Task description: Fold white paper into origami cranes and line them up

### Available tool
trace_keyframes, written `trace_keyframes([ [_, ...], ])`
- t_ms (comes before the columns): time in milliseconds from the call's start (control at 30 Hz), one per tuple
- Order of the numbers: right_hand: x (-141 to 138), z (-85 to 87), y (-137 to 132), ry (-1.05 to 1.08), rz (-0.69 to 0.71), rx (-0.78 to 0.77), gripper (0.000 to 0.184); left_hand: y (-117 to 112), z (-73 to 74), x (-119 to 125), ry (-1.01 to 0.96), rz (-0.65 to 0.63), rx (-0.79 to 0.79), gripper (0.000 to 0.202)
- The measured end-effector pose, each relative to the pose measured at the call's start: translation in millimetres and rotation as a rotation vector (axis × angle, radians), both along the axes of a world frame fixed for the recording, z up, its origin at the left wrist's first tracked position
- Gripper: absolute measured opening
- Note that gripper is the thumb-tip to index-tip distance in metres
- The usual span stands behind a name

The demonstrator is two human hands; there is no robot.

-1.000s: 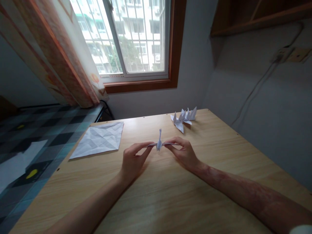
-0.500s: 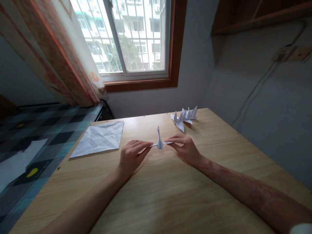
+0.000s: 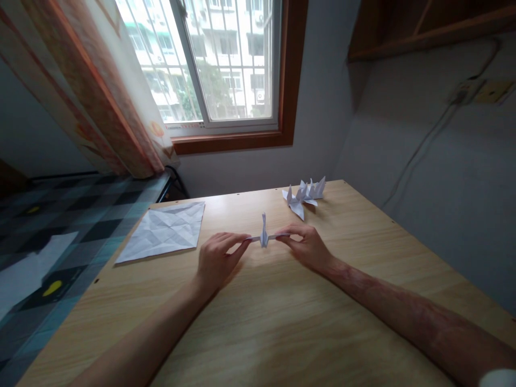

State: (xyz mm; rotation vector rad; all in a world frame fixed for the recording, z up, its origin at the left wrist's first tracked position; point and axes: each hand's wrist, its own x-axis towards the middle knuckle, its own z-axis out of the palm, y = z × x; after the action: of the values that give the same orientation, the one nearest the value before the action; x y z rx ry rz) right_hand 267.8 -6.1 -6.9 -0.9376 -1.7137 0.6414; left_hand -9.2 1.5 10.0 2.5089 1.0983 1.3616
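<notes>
Both arms reach in — the left forearm (image 3: 149, 328) slants up from the bottom edge, while the right forearm (image 3: 387, 301) cuts across at a flatter angle from the lower right corner. And out front, the left hand (image 3: 217, 255) squares up to the right hand (image 3: 306, 247), the two nearly level, fingertips aimed inward with a narrow gap between! Thumbs underneath, index fingers on top — a firm pinch on each side, knuckles bent and riding high, wrists close to straight.
</notes>
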Motion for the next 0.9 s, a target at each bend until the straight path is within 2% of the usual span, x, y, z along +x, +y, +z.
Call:
trace_keyframes([
  [100, -1, -0.1, -1, -0.041, 0.007, 0.012, 0.010, -2, -0.8, 3, 0.045, -0.015, 0.014, 0.008],
  [167, -2, 1.4, -4, -0.095, 0.010, 0.085, 0.010, -5, -0.7, 4, 0.064, -0.015, 0.032, 0.006],
  [300, -3, 8.1, -12, -0.254, 0.004, 0.238, 0.027, -9, 1.0, 7, 0.073, 0.001, 0.058, 0.003],
  [500, -8, 6.1, -19, -0.372, -0.009, 0.299, 0.042, -12, 1.7, 9, 0.087, -0.042, 0.053, 0.003],
  [700, -11, -0.2, -17, -0.368, -0.013, 0.315, 0.023, -18, 3.9, 14, 0.093, -0.089, 0.006, 0.008],
  [900, -10, 1.7, -17, -0.403, 0.060, 0.337, 0.022, -19, 7.7, 15, 0.131, -0.191, -0.004, 0.036],
])
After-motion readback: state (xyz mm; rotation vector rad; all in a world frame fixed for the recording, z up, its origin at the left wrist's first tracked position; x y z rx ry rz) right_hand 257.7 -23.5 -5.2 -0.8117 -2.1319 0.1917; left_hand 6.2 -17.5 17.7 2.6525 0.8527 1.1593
